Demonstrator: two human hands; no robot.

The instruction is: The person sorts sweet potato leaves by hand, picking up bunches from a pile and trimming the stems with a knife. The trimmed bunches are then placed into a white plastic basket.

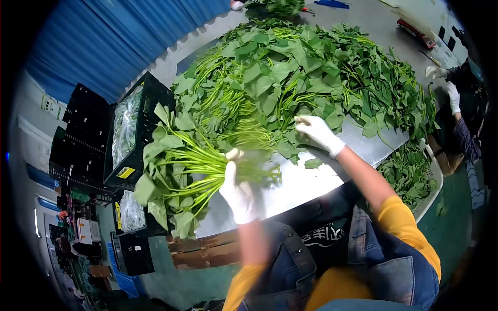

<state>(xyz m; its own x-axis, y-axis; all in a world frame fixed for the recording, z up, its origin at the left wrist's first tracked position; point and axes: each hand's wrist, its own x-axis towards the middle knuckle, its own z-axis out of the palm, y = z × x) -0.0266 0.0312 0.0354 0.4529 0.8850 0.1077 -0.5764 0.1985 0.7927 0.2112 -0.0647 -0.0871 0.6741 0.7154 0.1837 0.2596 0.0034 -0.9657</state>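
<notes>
My left hand (237, 194), in a white glove, is closed around a bunch of leafy green stems (199, 165). The leaves of the bunch point left, and its cut ends, blurred, point right over the metal table (270, 199). My right hand (317, 133), also gloved, is at the near edge of a large heap of leafy greens (311, 67), with its fingers curled; whether something small is between them cannot be made out.
Black crates (148, 98) with plastic-wrapped greens stand at the left. A white basket (438, 179) of leaves is at the lower right. Another person's gloved hands (453, 98) are at the right edge. A red tool (415, 33) lies at the back right.
</notes>
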